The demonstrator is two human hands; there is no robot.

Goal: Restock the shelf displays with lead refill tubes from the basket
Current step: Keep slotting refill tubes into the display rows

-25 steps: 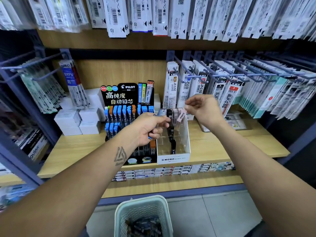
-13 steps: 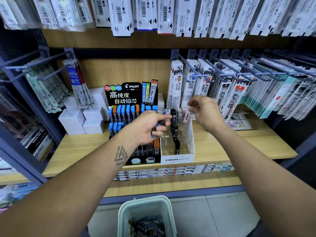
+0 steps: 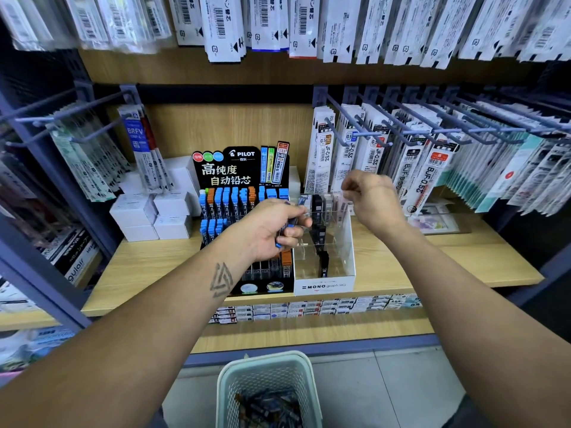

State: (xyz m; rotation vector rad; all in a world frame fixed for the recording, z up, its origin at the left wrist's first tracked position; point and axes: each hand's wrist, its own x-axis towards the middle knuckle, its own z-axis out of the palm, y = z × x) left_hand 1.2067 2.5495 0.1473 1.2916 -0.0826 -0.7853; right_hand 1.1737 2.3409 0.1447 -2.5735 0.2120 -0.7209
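The wooden shelf (image 3: 148,270) carries everything, and I take the black PILOT display (image 3: 244,217) on it as the landmark. Just right of this display, touching it, stands the clear MONO display (image 3: 324,267), with a few dark tubes upright in its compartments. Left of the PILOT display is a group of white boxes (image 3: 148,214). Behind and to the right of it, refill packs (image 3: 420,168) hang on hooks. Below and in front of it, on the floor, is the pale green basket (image 3: 268,378) with many lead refill tubes (image 3: 272,409) inside. The left hand (image 3: 268,230) is in front of the PILOT display, its grip curled around a bundle of blue-capped tubes (image 3: 285,230). The right hand (image 3: 370,199) is over the back of the MONO display, fingers curled; whether it pinches something I cannot tell.
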